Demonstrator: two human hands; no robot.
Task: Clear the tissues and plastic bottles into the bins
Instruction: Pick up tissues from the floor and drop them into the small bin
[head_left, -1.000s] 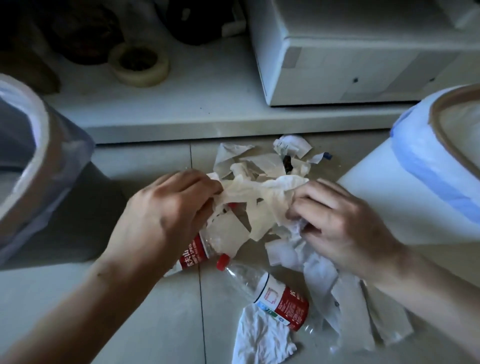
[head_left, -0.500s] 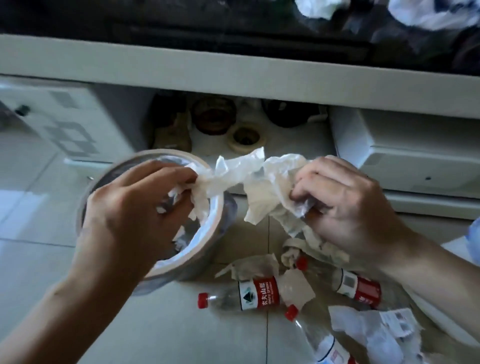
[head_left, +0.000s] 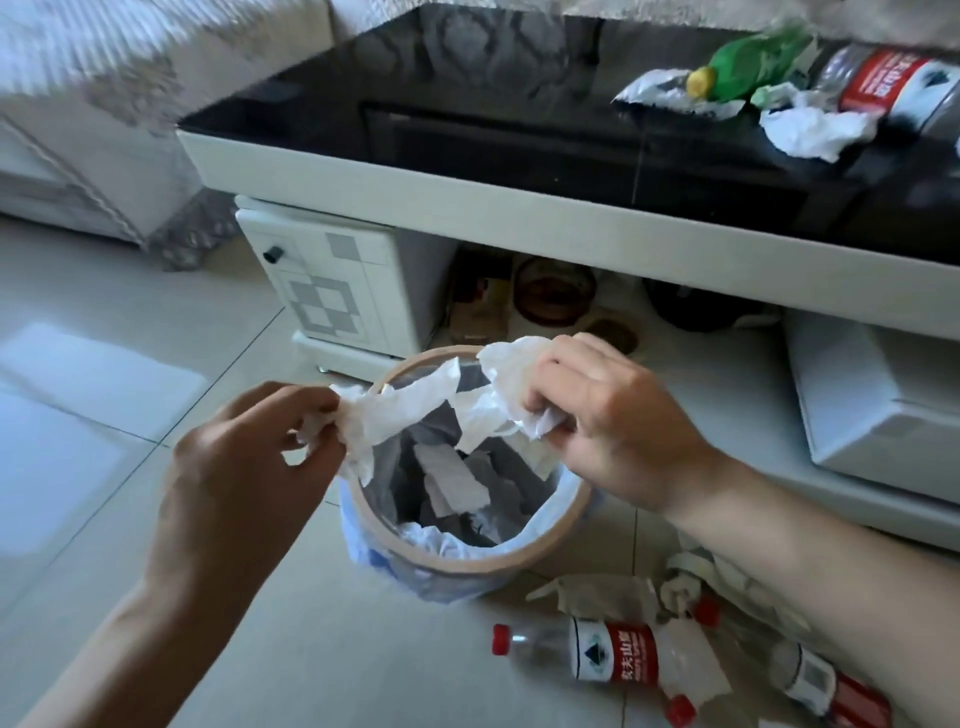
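Observation:
A bunch of white tissues (head_left: 415, 410) hangs stretched between my left hand (head_left: 249, 467) and my right hand (head_left: 608, 421), directly over the open round bin (head_left: 519, 558). Both hands are shut on the tissues. The bin has a tan rim and a bluish liner, and holds white tissues inside. On the floor to the bin's right lie clear plastic bottles (head_left: 597, 654) with red caps and red labels, another bottle (head_left: 826, 686) among them, and crumpled floor tissues (head_left: 597, 592). My right forearm covers part of that pile.
A low white table with a black glass top (head_left: 467, 119) stands behind the bin. On its right end lie a green bottle (head_left: 748, 67), a red-labelled bottle (head_left: 893, 88) and table tissues (head_left: 810, 130). A white drawer unit (head_left: 332, 291) stands beneath.
Both hands lifted the tissues off the floor pile and carried them left until they hang over the bin. The view swung left and up, bringing the table top into sight.

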